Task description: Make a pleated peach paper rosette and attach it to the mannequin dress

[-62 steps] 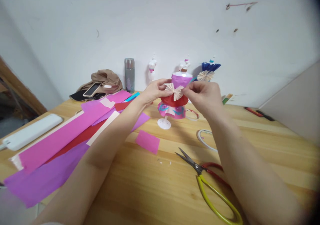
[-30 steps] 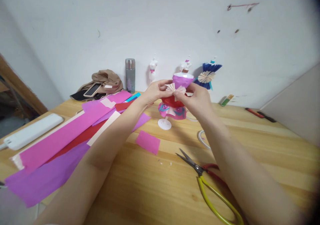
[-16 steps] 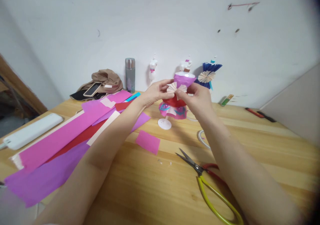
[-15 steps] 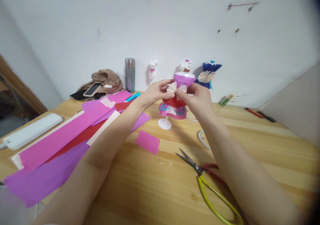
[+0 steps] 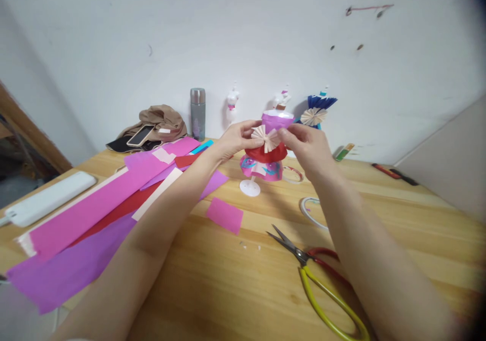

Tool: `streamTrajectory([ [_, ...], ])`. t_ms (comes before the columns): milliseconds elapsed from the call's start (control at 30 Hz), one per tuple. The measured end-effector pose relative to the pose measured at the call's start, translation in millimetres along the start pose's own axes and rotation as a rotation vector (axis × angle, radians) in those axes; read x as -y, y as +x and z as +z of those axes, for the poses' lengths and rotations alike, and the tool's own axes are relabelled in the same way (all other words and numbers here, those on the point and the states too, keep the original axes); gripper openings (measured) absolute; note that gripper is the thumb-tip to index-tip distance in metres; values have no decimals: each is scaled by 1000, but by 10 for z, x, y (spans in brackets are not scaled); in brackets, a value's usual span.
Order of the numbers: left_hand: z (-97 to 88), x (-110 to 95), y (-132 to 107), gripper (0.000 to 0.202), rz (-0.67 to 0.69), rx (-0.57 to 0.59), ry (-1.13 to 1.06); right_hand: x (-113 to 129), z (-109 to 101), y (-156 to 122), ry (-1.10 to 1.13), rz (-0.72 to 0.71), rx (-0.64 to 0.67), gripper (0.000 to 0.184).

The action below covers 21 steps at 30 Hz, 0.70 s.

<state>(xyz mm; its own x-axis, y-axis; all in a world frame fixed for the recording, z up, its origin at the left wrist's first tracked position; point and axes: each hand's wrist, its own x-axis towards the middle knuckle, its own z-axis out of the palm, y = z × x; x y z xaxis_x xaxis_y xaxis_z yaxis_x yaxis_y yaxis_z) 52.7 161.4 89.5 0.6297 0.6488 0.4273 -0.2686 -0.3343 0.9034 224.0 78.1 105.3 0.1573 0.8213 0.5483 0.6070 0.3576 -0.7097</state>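
Note:
A small dress form in crepe paper stands on a white round base (image 5: pixel 249 187). It has a purple bodice (image 5: pixel 277 121), a red layer (image 5: pixel 268 154) at the waist and a pink skirt with blue trim (image 5: pixel 261 169). A cream pleated paper bow (image 5: pixel 266 138) lies against its front. My left hand (image 5: pixel 237 141) is closed at the bow's left fan, thumb in front. My right hand (image 5: pixel 309 146) pinches at the bow's right edge, beside the bodice; its rear fingers are partly hidden.
Scissors (image 5: pixel 299 255) lie open near my right forearm, with a tape roll (image 5: pixel 312 212) behind. Crepe paper strips (image 5: pixel 102 209) cover the left side, and a pink paper piece (image 5: pixel 225 215) lies mid-table. A flask (image 5: pixel 198 116) and other dress forms (image 5: pixel 314 116) stand by the wall.
My right hand has shifted right, off the bow's middle toward its edge, so the bow and red layer show more fully. The dress form's top has moved slightly left.

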Motion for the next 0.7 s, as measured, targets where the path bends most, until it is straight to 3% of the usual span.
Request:
streamTrajectory([
  [367,-51,-102,-28,56,-31,95,83,-70,-192,53,140,135,-52,46],
  [467,-77,-168,-26,55,-60,47,156,-27,-331,47,8,191,-25,35],
  [533,-90,-239,-30,49,-86,-94,249,-11,-434,42,-245,202,109,26],
  [667,-90,-441,-53,7,-73,-408,348,-105,-539,25,-722,274,613,15],
  [700,-81,-504,-62,7,-40,-472,342,-158,-537,14,-768,303,715,13],
])
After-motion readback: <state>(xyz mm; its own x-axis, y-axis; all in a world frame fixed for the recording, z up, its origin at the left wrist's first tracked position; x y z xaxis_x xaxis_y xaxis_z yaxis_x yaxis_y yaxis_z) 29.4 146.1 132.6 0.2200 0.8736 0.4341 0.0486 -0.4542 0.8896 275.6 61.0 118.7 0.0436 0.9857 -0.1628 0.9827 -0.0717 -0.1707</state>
